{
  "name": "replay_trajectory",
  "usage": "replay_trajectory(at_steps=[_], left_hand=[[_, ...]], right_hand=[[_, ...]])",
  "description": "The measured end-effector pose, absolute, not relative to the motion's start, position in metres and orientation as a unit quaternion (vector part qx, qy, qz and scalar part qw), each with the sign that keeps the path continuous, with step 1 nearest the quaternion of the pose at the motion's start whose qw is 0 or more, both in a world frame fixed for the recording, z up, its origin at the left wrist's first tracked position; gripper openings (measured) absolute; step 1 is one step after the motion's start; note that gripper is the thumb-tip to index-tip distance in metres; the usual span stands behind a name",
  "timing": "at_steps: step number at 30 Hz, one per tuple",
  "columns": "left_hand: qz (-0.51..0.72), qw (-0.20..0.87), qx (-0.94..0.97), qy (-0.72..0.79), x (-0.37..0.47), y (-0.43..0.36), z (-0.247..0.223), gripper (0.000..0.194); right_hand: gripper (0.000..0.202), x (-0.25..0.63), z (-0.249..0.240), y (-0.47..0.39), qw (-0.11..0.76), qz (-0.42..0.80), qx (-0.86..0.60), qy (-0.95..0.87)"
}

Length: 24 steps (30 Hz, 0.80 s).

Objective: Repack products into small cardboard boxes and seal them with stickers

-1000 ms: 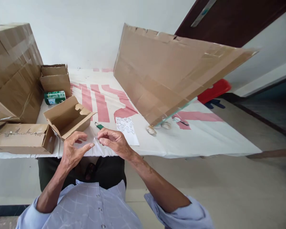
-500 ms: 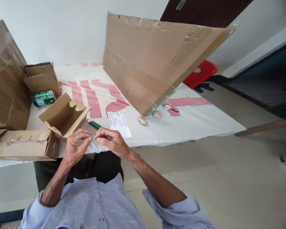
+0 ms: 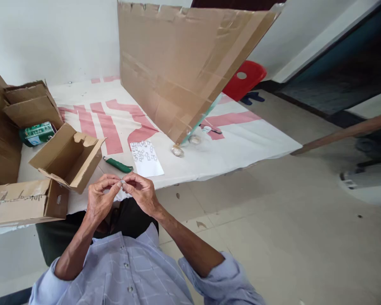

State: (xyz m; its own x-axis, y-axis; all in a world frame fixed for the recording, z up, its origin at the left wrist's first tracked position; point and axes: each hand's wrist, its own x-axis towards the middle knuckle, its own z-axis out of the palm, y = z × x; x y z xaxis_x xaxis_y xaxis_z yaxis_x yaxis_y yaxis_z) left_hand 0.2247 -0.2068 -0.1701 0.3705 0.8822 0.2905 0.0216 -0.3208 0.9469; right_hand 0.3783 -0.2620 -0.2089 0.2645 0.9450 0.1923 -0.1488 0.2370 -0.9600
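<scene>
My left hand and my right hand meet at the table's front edge, fingertips pinched on a small thin metal-like piece between them. Its exact shape is too small to tell. Just beyond my hands lies a green-handled tool. To its right is a white sheet with many small outlined pieces on its upper part. An open small cardboard box stands to the left of the tool.
A large cardboard panel stands on the cloth-covered table, two small clear-wrapped bundles at its lower corner. At left are a green can, a closed-looking carton and other boxes. A red stool is behind.
The view has shifted right, so the table things appear further left. My hands have drawn slightly closer together, still pinching the small piece, and the green-handled tool shows more fully.
</scene>
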Motion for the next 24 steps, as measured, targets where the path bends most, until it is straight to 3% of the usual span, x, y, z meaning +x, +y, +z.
replay_trajectory(at_steps=[9, 13, 19, 24], left_hand=[[0.4, 0.522, 0.677, 0.33, 0.246, -0.204, -0.201, 0.018], [0.358, 0.452, 0.755, 0.312, 0.261, -0.201, -0.226, 0.021], [0.223, 0.201, 0.923, 0.241, 0.297, -0.185, -0.263, 0.02], [0.153, 0.108, 0.954, 0.233, 0.314, -0.173, -0.275, 0.022]], right_hand=[[0.029, 0.396, -0.231, -0.267, 0.673, 0.404, -0.479, -0.392], [0.027, 0.437, -0.241, -0.262, 0.639, 0.362, -0.542, -0.408], [0.014, 0.519, -0.255, -0.216, 0.477, 0.262, -0.637, -0.546], [0.011, 0.532, -0.262, -0.181, 0.316, 0.232, -0.673, -0.628]])
